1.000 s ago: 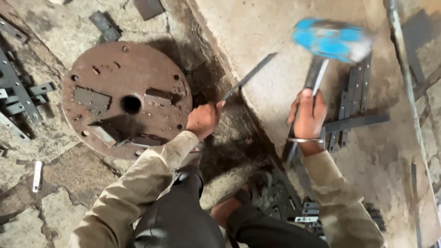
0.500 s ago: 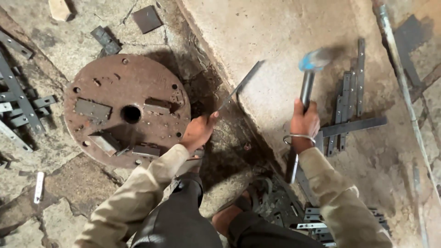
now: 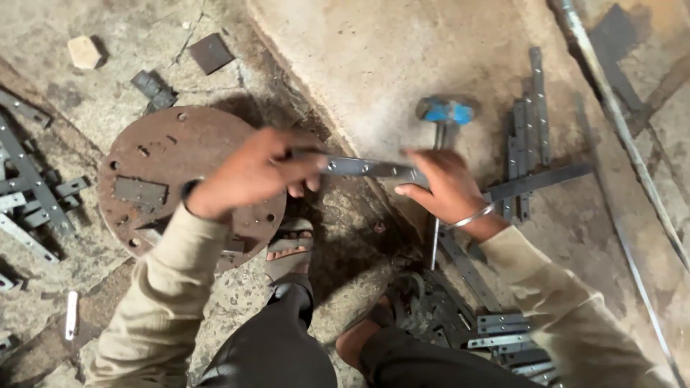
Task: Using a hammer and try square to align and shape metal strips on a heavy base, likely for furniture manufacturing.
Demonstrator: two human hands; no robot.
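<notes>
A flat grey metal strip (image 3: 366,167) with holes is held level between both hands, above the edge of a concrete slab (image 3: 374,65). My left hand (image 3: 259,169) grips its left end over a round rusty steel plate (image 3: 154,154). My right hand (image 3: 445,190) pinches its right end between fingers and thumb. A hammer with a blue head (image 3: 445,111) lies lengthwise under my right hand. Its handle comes out below the wrist, and I cannot tell whether the palm still presses on it.
Dark angle brackets (image 3: 32,190) lie at the left, loose metal strips (image 3: 528,136) at the right, and a pile of short strips (image 3: 503,334) by my knee. A long rod (image 3: 625,151) runs down the right side. My sandalled foot (image 3: 291,248) rests beside the round plate.
The hammer has come down from its raised position and lies low. The strip has been lifted off the slab edge and turned level, and my right hand has taken its free end.
</notes>
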